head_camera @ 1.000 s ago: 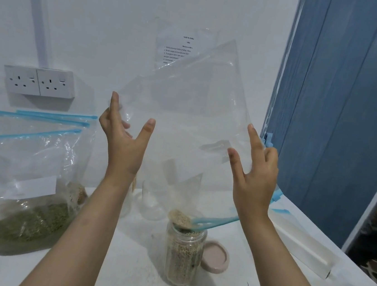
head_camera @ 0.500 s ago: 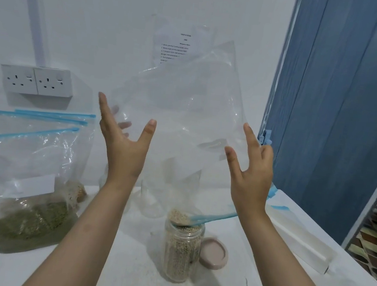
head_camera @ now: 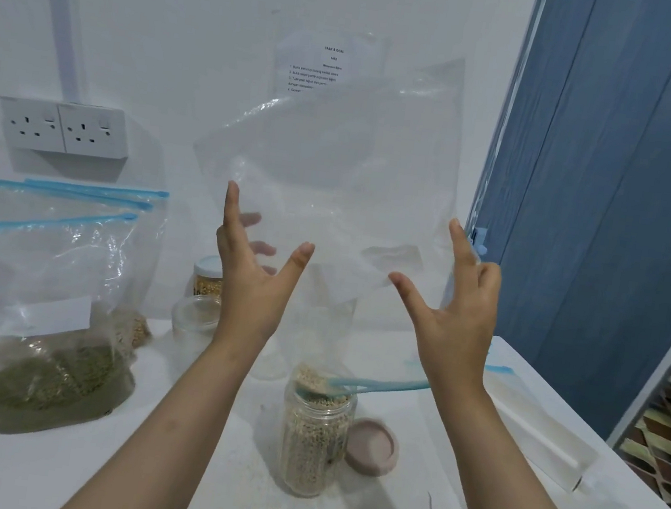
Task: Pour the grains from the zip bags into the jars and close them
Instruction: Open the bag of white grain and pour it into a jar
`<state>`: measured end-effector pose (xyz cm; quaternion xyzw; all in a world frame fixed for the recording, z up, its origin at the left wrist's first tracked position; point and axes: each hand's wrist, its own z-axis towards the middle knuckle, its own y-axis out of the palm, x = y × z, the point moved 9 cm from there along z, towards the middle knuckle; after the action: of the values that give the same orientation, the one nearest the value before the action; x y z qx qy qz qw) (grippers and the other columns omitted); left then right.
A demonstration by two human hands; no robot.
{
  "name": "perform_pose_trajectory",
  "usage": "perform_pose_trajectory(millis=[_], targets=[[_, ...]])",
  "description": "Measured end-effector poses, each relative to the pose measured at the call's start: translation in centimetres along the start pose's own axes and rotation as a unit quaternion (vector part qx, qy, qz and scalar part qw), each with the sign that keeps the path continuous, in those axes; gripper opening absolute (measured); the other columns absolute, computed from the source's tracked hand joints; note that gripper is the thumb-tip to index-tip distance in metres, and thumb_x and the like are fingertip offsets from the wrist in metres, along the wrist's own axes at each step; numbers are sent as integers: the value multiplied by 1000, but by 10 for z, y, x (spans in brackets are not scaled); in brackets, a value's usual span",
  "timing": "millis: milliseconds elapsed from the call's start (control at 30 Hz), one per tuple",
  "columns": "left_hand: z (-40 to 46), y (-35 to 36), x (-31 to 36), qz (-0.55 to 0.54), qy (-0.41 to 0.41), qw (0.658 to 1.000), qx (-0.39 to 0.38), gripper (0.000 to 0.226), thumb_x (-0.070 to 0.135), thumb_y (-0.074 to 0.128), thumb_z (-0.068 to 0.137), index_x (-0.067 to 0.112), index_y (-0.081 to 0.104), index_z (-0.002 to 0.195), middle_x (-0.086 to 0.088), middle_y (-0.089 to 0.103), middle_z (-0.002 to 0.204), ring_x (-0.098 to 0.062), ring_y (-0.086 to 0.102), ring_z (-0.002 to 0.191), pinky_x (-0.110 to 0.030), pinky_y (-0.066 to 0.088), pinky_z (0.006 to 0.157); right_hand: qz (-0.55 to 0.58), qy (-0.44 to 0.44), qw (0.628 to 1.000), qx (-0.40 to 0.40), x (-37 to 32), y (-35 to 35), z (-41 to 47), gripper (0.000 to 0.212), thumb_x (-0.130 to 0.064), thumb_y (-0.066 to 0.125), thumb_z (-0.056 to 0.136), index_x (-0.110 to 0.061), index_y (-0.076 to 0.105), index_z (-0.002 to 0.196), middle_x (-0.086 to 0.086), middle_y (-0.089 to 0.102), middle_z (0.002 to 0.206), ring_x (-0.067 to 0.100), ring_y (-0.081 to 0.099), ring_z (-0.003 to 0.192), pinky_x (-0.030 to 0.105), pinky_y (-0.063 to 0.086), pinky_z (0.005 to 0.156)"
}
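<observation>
I hold a clear, nearly empty zip bag [head_camera: 336, 161] upside down above an open glass jar [head_camera: 313, 442] full of pale grains. The bag's blue zip mouth hangs at the jar's rim, with a small heap of grains there. My left hand [head_camera: 254, 282] holds the bag's left side, thumb in front and fingers behind the plastic. On the bag's right edge my right hand [head_camera: 452, 323] holds it the same way. The jar's pinkish lid [head_camera: 371, 447] lies on the table just right of the jar.
A zip bag of green grains [head_camera: 39, 345] stands at the left, with more blue-zipped bags behind it. Two jars [head_camera: 207, 281] stand behind my left wrist. An empty bag [head_camera: 535, 439] lies at the right, by the white table's [head_camera: 45, 472] edge. A blue door [head_camera: 606, 203] is right.
Both hands have spread their fingers a little wider on the bag. The bag stays upended over the jar, and the grain heap at its mouth is about the same.
</observation>
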<state>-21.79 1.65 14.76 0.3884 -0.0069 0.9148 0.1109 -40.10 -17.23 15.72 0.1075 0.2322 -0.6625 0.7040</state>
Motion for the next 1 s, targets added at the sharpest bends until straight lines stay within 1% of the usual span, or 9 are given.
perform_pose_trajectory(millis=[100, 233, 333, 400, 500, 567, 667, 867, 1000], targets=[[0, 4, 3, 18, 8, 1000, -5, 98, 31, 75, 84, 40, 6, 154, 15, 35, 127, 4, 49, 89, -15, 48, 74, 1, -1, 1000, 4, 4, -1, 1, 80, -50, 74, 80, -27, 42, 150, 4, 35, 96, 8, 35, 81, -2, 32, 78], [-1, 10, 11, 40, 13, 999, -19, 98, 31, 75, 84, 39, 5, 153, 12, 34, 128, 5, 47, 88, -8, 44, 73, 5, 8, 1000, 4, 12, -2, 1, 81, -55, 71, 80, -29, 41, 150, 4, 35, 97, 10, 38, 83, -1, 33, 78], [-1, 14, 16, 49, 17, 998, -25, 98, 31, 75, 84, 37, 6, 154, 12, 34, 127, 5, 46, 88, -6, 42, 72, 7, 17, 1000, 8, 17, -3, 1, 80, -56, 71, 80, -32, 40, 150, 6, 37, 98, 13, 41, 85, 8, 34, 76], [-1, 16, 19, 53, 19, 998, -27, 97, 33, 74, 85, 37, 6, 154, 14, 33, 125, 5, 46, 89, -5, 41, 72, 12, 24, 1000, 11, 20, -4, 1, 80, -57, 71, 80, -33, 40, 150, 6, 38, 99, 16, 43, 86, 10, 34, 76], [0, 19, 23, 52, 25, 998, -32, 95, 35, 73, 85, 40, 7, 153, 17, 33, 123, 1, 47, 91, -5, 42, 72, 20, 34, 999, 9, 24, -4, 1, 79, -57, 70, 80, -36, 39, 149, 7, 39, 101, 15, 44, 88, 1, 34, 76], [1, 21, 25, 52, 30, 998, -34, 95, 35, 73, 85, 40, 7, 153, 21, 32, 121, -1, 47, 92, -5, 42, 72, 19, 41, 999, 10, 26, -5, 1, 79, -58, 69, 80, -38, 38, 149, 7, 39, 103, 14, 44, 89, -2, 33, 76], [3, 23, 26, 53, 35, 997, -36, 94, 37, 73, 85, 39, 8, 154, 23, 31, 120, -3, 48, 92, -6, 42, 72, 23, 40, 999, 9, 27, -6, 0, 78, -57, 70, 80, -37, 39, 149, 6, 39, 103, 14, 44, 89, -1, 33, 77], [4, 27, 26, 53, 35, 997, -42, 94, 38, 72, 85, 39, 9, 154, 18, 33, 123, -4, 48, 92, -7, 41, 72, 25, 40, 999, 14, 29, -7, 1, 79, -55, 71, 80, -35, 40, 149, 7, 38, 102, 13, 43, 88, -2, 32, 78], [5, 30, 26, 56, 37, 997, -45, 93, 40, 72, 85, 40, 8, 153, 23, 31, 121, -3, 48, 92, -11, 41, 76, 23, 28, 999, 14, 26, -7, 1, 79, -52, 73, 80, -33, 40, 149, 5, 37, 100, 13, 42, 86, -2, 32, 79]])
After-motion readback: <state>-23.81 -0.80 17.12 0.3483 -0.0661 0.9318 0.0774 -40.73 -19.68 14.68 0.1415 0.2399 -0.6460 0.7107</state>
